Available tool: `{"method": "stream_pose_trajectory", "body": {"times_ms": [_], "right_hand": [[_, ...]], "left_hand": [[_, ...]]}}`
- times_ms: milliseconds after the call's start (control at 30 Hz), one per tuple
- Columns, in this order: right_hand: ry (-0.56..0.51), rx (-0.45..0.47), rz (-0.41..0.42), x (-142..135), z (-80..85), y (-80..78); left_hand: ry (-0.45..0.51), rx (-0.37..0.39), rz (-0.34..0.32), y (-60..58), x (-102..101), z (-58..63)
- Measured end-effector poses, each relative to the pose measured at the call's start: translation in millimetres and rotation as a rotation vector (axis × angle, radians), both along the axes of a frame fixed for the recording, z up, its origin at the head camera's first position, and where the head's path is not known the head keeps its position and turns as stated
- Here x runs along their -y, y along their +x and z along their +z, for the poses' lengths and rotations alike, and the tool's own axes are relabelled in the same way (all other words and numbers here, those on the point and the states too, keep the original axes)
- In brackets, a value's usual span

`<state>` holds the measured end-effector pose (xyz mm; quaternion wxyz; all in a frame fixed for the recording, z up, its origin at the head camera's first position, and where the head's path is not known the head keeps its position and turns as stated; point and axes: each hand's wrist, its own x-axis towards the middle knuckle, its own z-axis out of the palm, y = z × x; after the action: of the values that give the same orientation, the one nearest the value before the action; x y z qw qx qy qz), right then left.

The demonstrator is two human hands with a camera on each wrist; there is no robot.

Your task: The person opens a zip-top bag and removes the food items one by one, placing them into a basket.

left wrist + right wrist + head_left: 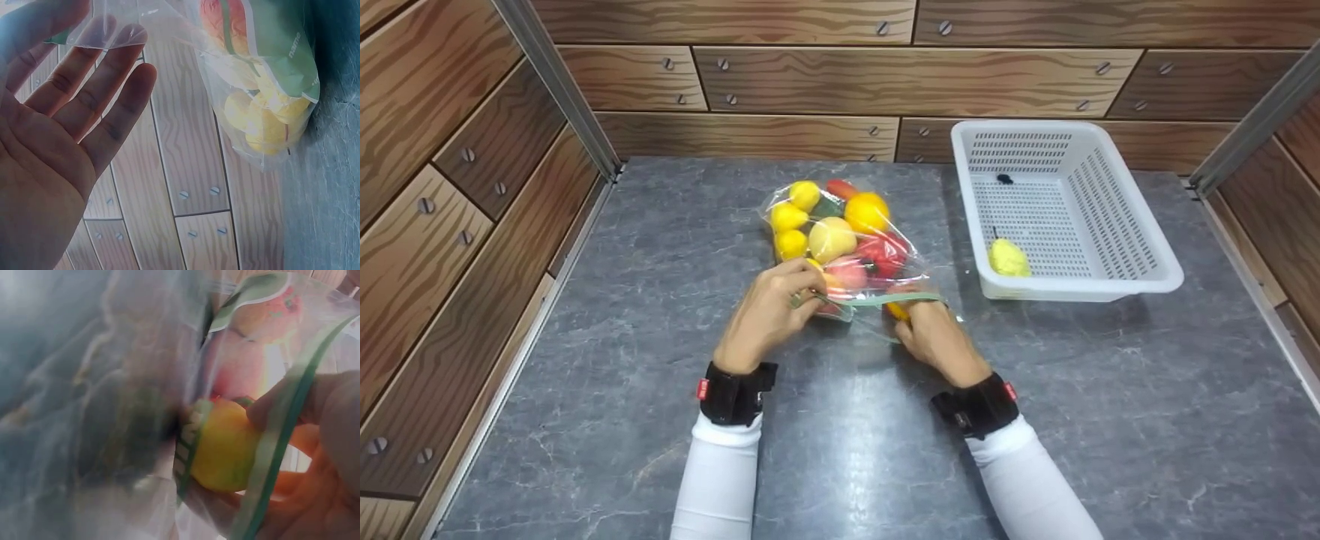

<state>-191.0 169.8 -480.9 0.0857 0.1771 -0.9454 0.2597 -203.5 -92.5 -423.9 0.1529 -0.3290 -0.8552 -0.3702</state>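
A clear zip bag [911,276] with a green zip strip lies on the table, filled with several toy fruits and vegetables. Lemons [789,217], an orange [867,213], a pale yellow round fruit [832,238] and a red bell pepper [883,253] show through the plastic. My left hand [769,311] pinches the left side of the bag's mouth between thumb and finger, its other fingers spread in the left wrist view. At the right of the mouth, my right hand [936,339] reaches past the zip strip, holding a yellow-orange fruit [225,447] in its fingers.
A white perforated basket [1170,279] stands at the right rear of the table. Inside it are a yellow-green pear [1008,258] and a small black object [1005,179]. Wood-patterned walls [810,79] enclose the grey marbled table [607,360] at the back and sides.
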Motion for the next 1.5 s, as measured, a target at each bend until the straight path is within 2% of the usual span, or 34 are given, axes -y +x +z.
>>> {"method": "stream_pose_trajectory", "body": {"times_ms": [333,467,700,1033,1300,1500], "right_hand": [[0.06,0.05,0.16,-1,22.5,11.8],[0.093,0.098,0.207,-6,32.4,16.5],[0.101,0.187,0.238,-21,51.7,27.5],[-0.012,0.237,0.258,-52,71.2,34.2],[-0.091,0.182,0.297,-69,79.8,38.9],[-0.124,0.142,0.268,-78,83.7,41.5]], "left_hand": [[-0.007,0.007,0.015,0.9,1,-0.3],[-0.006,0.007,0.008,0.4,1,-0.8],[-0.005,0.003,0.004,0.2,1,-2.0],[-0.02,0.014,0.027,-0.5,2,-0.5],[-0.023,0.014,0.027,-0.1,2,0.2],[-0.026,0.017,0.026,-0.6,2,0.2]]}}
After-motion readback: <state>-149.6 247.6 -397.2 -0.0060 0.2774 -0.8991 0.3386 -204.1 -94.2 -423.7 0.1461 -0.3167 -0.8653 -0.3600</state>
